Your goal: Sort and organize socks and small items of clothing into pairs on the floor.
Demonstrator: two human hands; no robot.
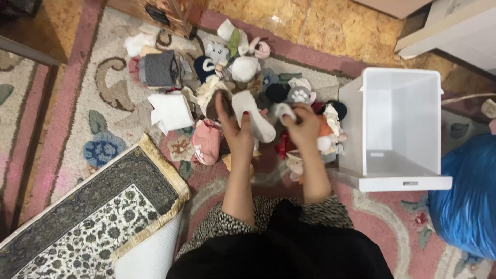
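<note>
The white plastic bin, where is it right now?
In the head view the white plastic bin sits on the rug at the right, beside the sock pile, just right of the right hand and left of a blue bag.

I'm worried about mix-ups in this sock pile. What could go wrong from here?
The white sock, held between the left hand and right hand, could get lost again if dropped among the loose socks. The white bin lies tipped on its side, so socks placed inside might slide out.
</note>
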